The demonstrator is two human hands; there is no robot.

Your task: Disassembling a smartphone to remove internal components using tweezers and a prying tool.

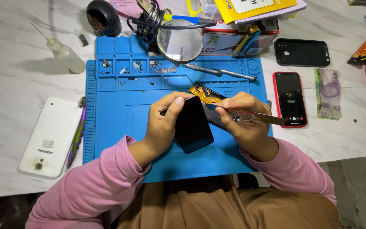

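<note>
1. Black phone point(193, 125) sits over the middle of the blue work mat point(119, 110), tilted, clamped in the left hand point(162, 123) with the thumb pressed along its near edge and the fingers wrapped behind.
2. The right hand point(244, 121) pinches a thin metal blade point(263, 117) between thumb and fingertips, its point set at the seam where the phone meets a second dark panel point(217, 114) with an orange flex cable point(203, 94) curling above it.
3. Underneath it all, a pale marble-patterned table point(13, 76); a grey floor shows at the lower right corner (that is all the room you get).
4. The mat's top row of shallow trays point(136, 68) holds scattered tiny screws and small metal bits; two slim screwdrivers point(221, 72) lie along the tray ledge.
5. A round magnifier point(179, 42) leans over the mat's back edge, black cable coiled behind it.
6. A dark round pot point(103, 18) stands at the back left, brownish stuff inside; just beside it a small clear needle-tip bottle point(66, 54) lies tilted.
7. Left of the mat, a white phone point(49, 136) face down, a purple tool point(78, 135) alongside.
8. Right of the mat, a red-cased phone point(290, 99) with its screen lit, a black case point(302, 52) behind it, a folded banknote point(328, 93) next to it.
</note>
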